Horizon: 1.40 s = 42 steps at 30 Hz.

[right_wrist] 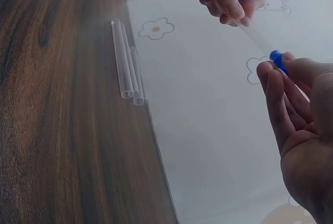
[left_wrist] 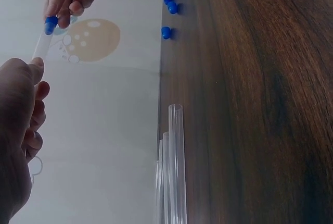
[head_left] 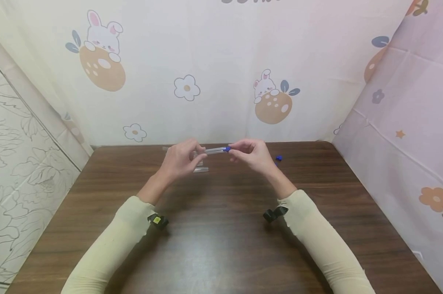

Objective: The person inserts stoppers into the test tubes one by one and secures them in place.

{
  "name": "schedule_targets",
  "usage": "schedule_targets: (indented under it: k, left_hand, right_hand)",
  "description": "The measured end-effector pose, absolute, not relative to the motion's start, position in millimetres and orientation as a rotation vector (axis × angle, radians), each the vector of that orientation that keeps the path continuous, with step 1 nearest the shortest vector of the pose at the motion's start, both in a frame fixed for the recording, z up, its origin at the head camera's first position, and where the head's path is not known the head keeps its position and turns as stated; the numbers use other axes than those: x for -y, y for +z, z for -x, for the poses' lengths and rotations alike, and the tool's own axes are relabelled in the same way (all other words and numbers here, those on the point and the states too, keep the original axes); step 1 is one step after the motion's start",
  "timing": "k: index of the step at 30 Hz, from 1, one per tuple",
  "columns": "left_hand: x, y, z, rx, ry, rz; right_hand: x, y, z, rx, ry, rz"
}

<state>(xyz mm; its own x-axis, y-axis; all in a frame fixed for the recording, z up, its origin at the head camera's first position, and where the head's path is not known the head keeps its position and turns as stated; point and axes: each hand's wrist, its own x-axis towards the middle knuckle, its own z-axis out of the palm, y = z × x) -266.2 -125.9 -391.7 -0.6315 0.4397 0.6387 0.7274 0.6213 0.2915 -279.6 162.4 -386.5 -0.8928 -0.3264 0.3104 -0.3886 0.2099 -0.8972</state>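
Between thumb and fingers, my left hand [head_left: 181, 158] holds a clear plastic tube [head_left: 215, 150] above the far part of the table. At the tube's right end sits a blue stopper [head_left: 227, 149], which my right hand [head_left: 253, 155] pinches between thumb and forefinger. In the right wrist view the blue stopper [right_wrist: 278, 59] meets the tube's end; how deep it sits I cannot tell. Several more clear tubes [left_wrist: 177, 156] lie on the table below my left hand. Beyond them, several loose blue stoppers [left_wrist: 166, 32] rest close to the table's far edge.
The brown wooden table [head_left: 214, 228] ends at a pale curtain [head_left: 221, 81] printed with rabbits and flowers. Another curtain [head_left: 401, 134] hangs at the right, and a flower-patterned panel [head_left: 16, 171] stands at the left. Small black devices [head_left: 159, 221] are strapped at both wrists.
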Motion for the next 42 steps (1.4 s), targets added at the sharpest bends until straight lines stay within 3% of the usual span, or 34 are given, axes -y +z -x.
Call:
schedule_targets:
  k: [42]
  left_hand:
    - [109,-400,267,2.42,-0.713,0.947]
  right_hand:
    - [-176,-397,286,2.67,1.746,-0.706]
